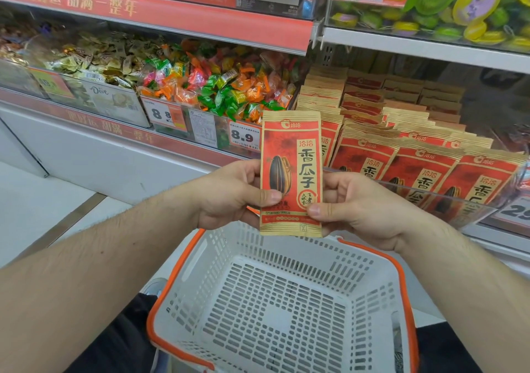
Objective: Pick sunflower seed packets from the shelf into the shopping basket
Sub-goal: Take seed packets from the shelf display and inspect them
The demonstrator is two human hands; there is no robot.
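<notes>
Packet: one sunflower seed packet [291,171] is held upright above the far rim of the shopping basket [200,260].
Left hand [229,193]: the packet's left edge is pinched by thumb and fingers.
Right hand [358,203]: the right edge is pinched.
Shelf: more seed packets [415,166] are stacked at the right.
Basket: nothing is seen inside.

Both hands, left [229,191] and right [361,206], pinch one upright seed packet [291,171] above the basket [183,286]; more packets [401,154] fill the shelf [430,45] beside.
</notes>
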